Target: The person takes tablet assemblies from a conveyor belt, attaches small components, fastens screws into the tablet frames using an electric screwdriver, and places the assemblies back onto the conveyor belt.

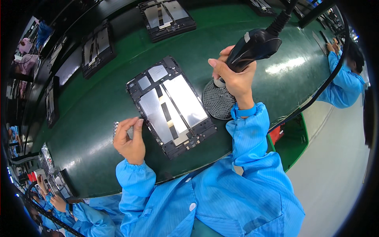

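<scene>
A tablet (177,103) with its back off lies on the green bench in front of me, its silver battery plates and dark ribbon cables bare. My left hand (131,141) is closed by the tablet's left edge, thumb and fingers bent together. A small silvery patterned strip (115,128) shows partly behind those fingers; the rest is hidden. In my right hand (238,81), above the tablet's right side, is a black corded electric screwdriver (254,47). Its tip is hidden by the hand. Partly under that hand sits a round grey tray (218,100) full of small holes.
More opened tablets stand along the far side, one at the top (166,19) and one at the left (98,49). A green bin (298,142) with something red is below the bench edge. A black cable (335,71) arcs at right. Co-workers in blue sit at right (345,85) and lower left.
</scene>
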`<act>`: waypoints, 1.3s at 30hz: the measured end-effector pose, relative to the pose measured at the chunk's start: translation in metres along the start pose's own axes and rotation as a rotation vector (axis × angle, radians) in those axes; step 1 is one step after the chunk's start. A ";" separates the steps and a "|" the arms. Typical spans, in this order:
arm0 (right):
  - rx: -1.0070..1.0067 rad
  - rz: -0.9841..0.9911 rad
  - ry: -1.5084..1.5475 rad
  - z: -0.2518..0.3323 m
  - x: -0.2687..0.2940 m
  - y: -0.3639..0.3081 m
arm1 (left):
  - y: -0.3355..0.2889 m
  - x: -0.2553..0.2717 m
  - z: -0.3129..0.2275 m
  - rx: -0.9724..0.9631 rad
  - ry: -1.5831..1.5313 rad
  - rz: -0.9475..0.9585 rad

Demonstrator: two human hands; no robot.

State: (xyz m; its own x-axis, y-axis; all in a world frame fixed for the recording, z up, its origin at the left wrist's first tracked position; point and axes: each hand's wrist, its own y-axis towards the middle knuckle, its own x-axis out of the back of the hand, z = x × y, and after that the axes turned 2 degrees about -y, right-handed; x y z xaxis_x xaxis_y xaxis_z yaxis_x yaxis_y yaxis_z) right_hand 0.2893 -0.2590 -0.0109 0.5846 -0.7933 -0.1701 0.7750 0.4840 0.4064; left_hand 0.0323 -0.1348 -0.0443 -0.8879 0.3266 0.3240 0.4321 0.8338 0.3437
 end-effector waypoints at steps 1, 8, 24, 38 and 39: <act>-0.006 -0.006 -0.007 -0.001 -0.001 0.000 | 0.000 0.005 0.006 0.002 0.002 -0.003; -0.055 -0.049 -0.008 -0.005 -0.010 -0.002 | 0.000 0.028 0.023 0.352 -0.263 0.004; 0.099 0.208 0.167 0.038 -0.086 -0.024 | 0.037 0.009 0.035 0.319 -0.164 0.235; -0.078 0.459 0.229 0.017 -0.179 -0.030 | 0.046 0.014 0.033 0.582 -0.332 0.310; -0.098 0.477 0.245 0.013 -0.182 -0.031 | 0.048 0.015 0.033 0.584 -0.335 0.304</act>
State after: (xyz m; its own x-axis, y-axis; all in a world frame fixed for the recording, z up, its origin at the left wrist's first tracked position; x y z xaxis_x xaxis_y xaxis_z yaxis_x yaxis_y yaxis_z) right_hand 0.1561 -0.1347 0.0195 0.9067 -0.3734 -0.1959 0.4216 0.8108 0.4061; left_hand 0.0346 -0.0756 -0.0523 -0.7833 0.6215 0.0115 0.5954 0.7555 -0.2735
